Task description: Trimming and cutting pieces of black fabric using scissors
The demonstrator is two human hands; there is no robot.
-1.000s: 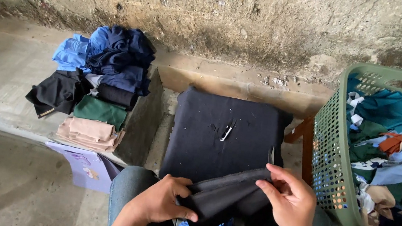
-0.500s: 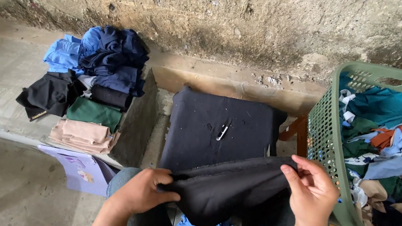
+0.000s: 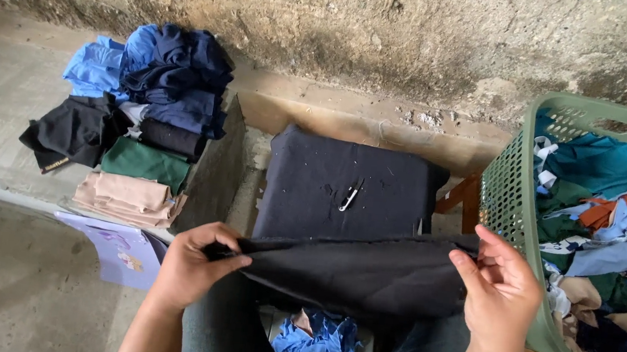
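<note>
Single head view, steeply downward, close above lap.

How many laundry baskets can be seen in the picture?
1. The green plastic basket stands at the right, full of mixed clothes, beside the right hand. Its far right side is cut off by the picture edge.

Black cloth [image 3: 354, 269] stretched flat and wide (edges pinched at both ends), above the lap
</note>
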